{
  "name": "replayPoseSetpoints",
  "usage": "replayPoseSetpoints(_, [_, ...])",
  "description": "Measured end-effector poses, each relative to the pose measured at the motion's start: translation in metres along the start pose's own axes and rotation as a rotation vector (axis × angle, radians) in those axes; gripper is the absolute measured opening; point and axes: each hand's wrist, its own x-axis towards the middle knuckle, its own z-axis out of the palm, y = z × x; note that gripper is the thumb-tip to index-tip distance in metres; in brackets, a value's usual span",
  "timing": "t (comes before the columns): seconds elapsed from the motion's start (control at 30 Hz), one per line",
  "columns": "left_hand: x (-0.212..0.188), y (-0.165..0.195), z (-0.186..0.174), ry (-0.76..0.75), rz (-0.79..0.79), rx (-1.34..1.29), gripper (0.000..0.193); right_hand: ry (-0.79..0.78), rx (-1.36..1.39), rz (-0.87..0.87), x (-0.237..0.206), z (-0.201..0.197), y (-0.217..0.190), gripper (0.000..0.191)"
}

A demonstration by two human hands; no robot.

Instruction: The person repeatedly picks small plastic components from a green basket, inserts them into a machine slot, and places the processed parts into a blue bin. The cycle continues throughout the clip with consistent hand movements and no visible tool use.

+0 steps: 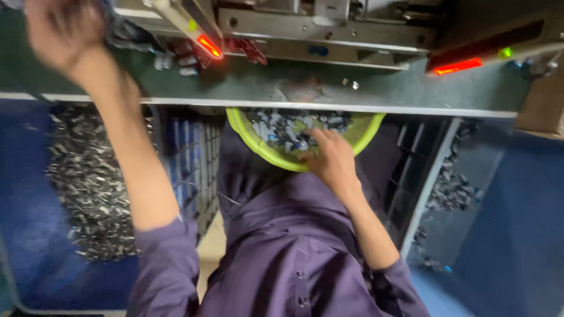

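Note:
A yellow-green bowl rests on my lap, half under the edge of a green worktop. It holds several small grey and blue parts. My right hand reaches into the bowl, fingers down among the parts; what they pinch is hidden. My left hand is raised to the far left near the machine, blurred by motion, and whether it holds anything is unclear. A few small parts lie on the worktop just right of it.
A metal machine with two red lights runs along the back of the worktop. A blue crate at my left holds a heap of dark metal pieces. Another bin at right holds more.

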Motion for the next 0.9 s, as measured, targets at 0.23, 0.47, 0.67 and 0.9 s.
replayPoseSetpoints(0.23, [-0.203,0.023,-0.040,-0.170,-0.380,0.133,0.011,0.044,-0.036,-0.284,0.031,-0.005,-0.013,0.053])
replayPoseSetpoints(0.47, [-0.221,0.045,-0.011,-0.416,-0.375,0.227,0.008,-0.070,-0.203,0.208,0.074,0.034,-0.043,0.050])
replayPoseSetpoints(0.67, [-0.226,0.045,-0.009,-0.532,-0.358,0.271,0.009,-0.005,-0.070,0.083,0.060,0.031,-0.040,0.030])
replayPoseSetpoints(0.9, [-0.211,0.056,0.025,-0.751,0.004,0.186,0.030,0.203,0.166,-0.100,-0.008,0.013,-0.028,0.025])
